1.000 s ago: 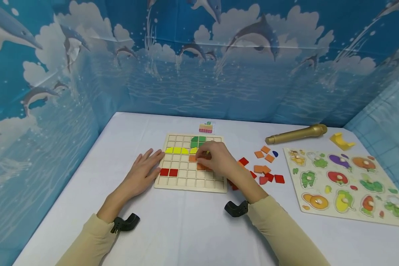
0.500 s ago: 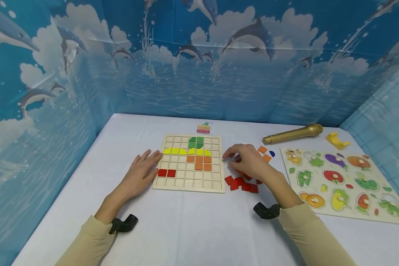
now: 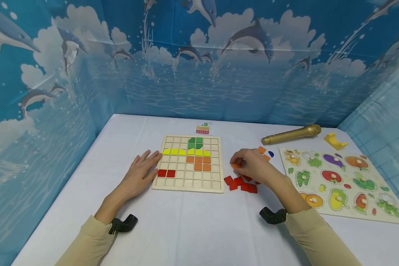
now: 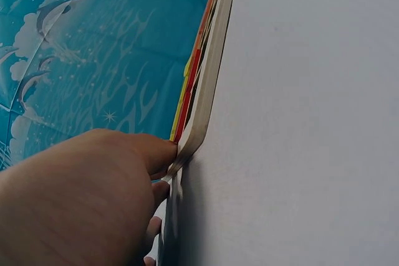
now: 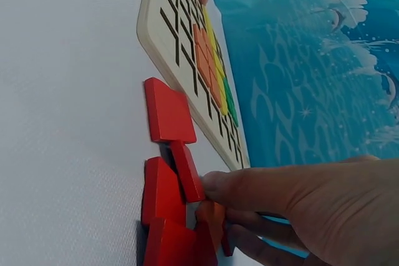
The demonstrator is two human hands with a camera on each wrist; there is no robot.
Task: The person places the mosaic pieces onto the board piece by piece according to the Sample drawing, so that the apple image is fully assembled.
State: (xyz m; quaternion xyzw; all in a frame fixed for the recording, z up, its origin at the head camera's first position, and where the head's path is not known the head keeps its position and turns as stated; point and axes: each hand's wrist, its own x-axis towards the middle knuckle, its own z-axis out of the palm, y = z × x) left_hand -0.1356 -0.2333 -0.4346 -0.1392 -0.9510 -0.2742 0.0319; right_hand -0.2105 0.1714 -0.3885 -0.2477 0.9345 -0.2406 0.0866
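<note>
In the head view a wooden grid board (image 3: 183, 184) bears yellow tiles (image 3: 174, 151) in a row, green pieces (image 3: 195, 143) above them, orange squares (image 3: 203, 163) below, and two red squares (image 3: 166, 173) at left. My left hand (image 3: 141, 175) lies with fingers extended, fingertips at the board's left edge; the left wrist view shows its thumb at the corner. Right of the board, my right hand (image 3: 252, 166) is over the loose tiles, thumb and fingers curled at an orange tile (image 3: 235, 166). Red tiles (image 5: 171, 116) lie close by its thumb in the right wrist view.
Loose red tiles (image 3: 246, 187) lie near the board's right edge. Behind the board sits a small picture card (image 3: 204, 128). Farther right are a gold microphone (image 3: 292, 135), a yellow curved piece (image 3: 335, 141) and a vegetable puzzle board (image 3: 344, 184). A dolphin-print curtain (image 3: 173, 92) stands behind the table.
My right hand has moved from the board to the loose tiles at right. More orange squares now show on the board. My left hand stays at the board's left edge.
</note>
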